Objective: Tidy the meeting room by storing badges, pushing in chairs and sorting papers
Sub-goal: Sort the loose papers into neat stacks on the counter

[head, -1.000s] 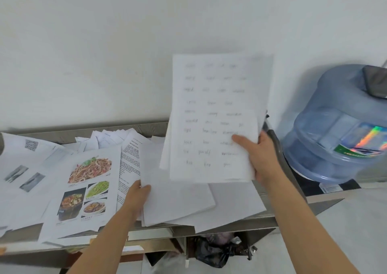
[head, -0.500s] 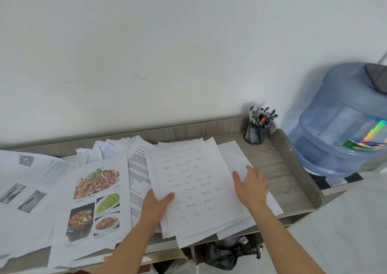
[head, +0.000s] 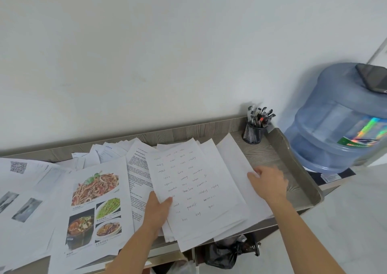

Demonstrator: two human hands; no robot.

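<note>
Two bare hands meet a fanned stack of white handwritten sheets (head: pixel 188 190) lying on the grey wood-grain worktop (head: pixel 270 154): the left hand (head: pixel 157 213) pinches its left edge, thumb on top; the right hand (head: pixel 269 184) rests on its right side, fingers loosely spread.

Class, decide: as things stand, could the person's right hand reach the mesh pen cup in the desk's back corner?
Probably yes. The right hand rests at the right edge of the handwritten stack, and only bare desk lies between it and the pen cup.
</note>
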